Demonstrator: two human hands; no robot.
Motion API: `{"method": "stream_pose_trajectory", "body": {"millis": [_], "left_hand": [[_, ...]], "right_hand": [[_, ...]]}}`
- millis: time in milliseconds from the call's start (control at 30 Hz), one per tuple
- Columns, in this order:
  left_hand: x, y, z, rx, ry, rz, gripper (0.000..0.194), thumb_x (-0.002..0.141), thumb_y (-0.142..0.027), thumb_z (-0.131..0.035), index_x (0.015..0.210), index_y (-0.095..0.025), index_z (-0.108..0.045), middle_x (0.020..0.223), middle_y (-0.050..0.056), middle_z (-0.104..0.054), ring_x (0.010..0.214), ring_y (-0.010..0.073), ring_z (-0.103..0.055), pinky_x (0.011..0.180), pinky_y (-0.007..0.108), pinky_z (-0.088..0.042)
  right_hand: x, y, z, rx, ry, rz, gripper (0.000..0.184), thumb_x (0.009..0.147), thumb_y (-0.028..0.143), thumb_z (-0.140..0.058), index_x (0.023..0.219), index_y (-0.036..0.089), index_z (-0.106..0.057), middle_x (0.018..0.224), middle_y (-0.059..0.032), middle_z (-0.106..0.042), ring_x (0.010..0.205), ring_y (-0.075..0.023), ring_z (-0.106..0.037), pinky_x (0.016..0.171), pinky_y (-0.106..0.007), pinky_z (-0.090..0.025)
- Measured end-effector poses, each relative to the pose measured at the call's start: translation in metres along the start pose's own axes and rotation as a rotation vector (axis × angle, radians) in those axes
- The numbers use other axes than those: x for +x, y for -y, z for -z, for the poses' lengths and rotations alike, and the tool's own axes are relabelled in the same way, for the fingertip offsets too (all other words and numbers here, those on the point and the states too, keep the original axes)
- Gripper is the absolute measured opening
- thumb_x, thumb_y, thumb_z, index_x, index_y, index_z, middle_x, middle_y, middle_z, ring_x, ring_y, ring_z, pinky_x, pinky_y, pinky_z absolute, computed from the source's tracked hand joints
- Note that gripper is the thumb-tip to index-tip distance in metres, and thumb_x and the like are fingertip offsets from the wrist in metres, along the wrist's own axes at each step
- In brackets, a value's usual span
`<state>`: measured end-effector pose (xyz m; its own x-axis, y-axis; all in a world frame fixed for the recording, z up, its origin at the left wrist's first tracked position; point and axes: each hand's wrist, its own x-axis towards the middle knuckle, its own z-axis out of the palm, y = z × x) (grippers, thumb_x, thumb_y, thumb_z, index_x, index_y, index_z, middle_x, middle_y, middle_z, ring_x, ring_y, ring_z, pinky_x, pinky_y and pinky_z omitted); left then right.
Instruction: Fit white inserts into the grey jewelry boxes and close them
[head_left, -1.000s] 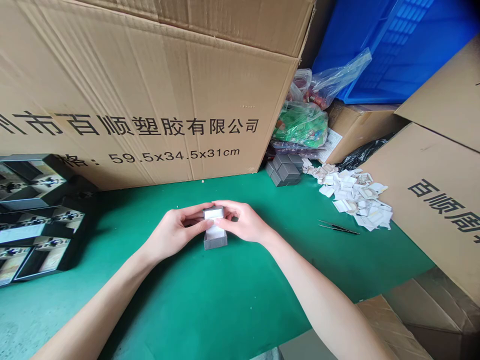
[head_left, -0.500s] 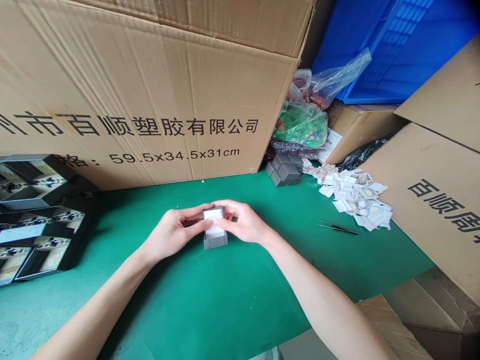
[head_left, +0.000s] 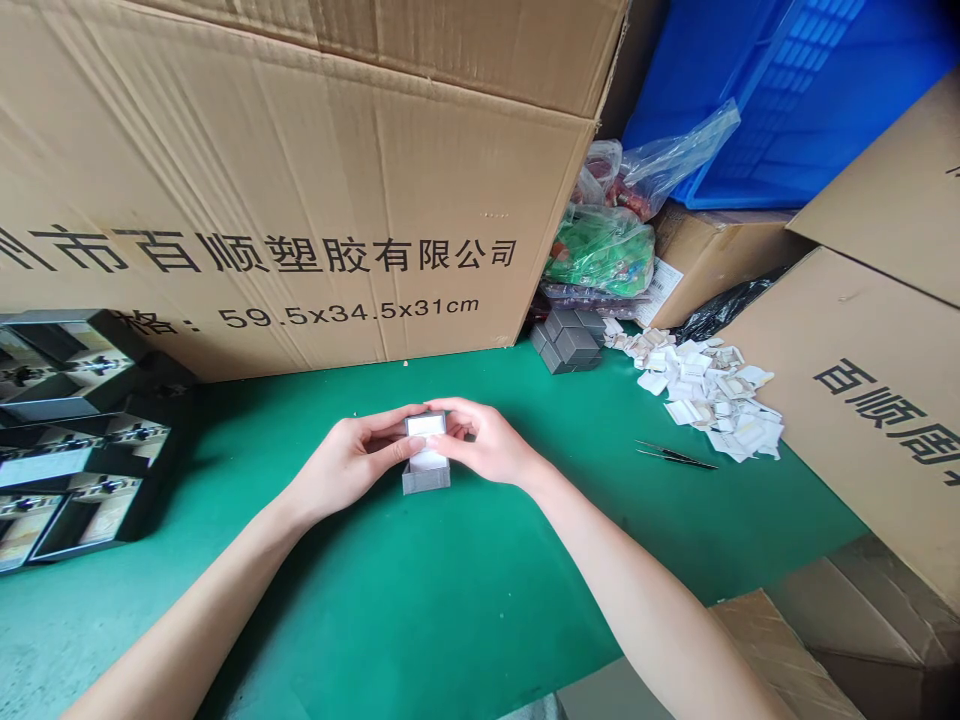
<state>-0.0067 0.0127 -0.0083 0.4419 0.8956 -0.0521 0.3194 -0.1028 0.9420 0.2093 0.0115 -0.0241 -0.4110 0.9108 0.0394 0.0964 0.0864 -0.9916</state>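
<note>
Between my hands, at the middle of the green table, is a small dark grey jewelry box point(head_left: 426, 479) with a white lining, its lid raised. My left hand point(head_left: 367, 447) grips it from the left, thumb on the white inside and fingers behind the lid. From the right, my right hand point(head_left: 480, 440) holds it the same way, its thumb pressed on the white part close to the other thumb. The fingertips behind the lid are partly hidden.
Tweezers point(head_left: 676, 455) lie to the right, near a heap of white pieces point(head_left: 724, 395). Several closed grey boxes point(head_left: 568, 340) are stacked at the back. Dark open display boxes point(head_left: 82, 440) stand at left. Large cartons point(head_left: 315, 180) and a blue crate point(head_left: 750, 100) border the table.
The front of the grey box has shifted slightly up and left, tilting a little between my fingers. Both hands keep their hold almost unmoved.
</note>
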Motion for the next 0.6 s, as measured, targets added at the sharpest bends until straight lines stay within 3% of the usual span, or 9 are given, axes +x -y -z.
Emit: {"method": "stream_pose_trajectory", "body": {"millis": [600], "left_hand": [[0.0006, -0.0015, -0.0001, 0.024, -0.040, -0.005, 0.063, 0.085, -0.056, -0.064, 0.137, -0.020, -0.061, 0.129, 0.009, -0.070, 0.109, 0.0303, -0.068, 0.094, 0.039, -0.056]], "right_hand": [[0.0017, -0.0052, -0.0003, 0.042, -0.002, 0.001, 0.055, 0.083, 0.034, -0.074, 0.133, 0.018, -0.057, 0.101, -0.0056, -0.069, 0.081, -0.0135, -0.062, 0.075, -0.027, -0.053]]}}
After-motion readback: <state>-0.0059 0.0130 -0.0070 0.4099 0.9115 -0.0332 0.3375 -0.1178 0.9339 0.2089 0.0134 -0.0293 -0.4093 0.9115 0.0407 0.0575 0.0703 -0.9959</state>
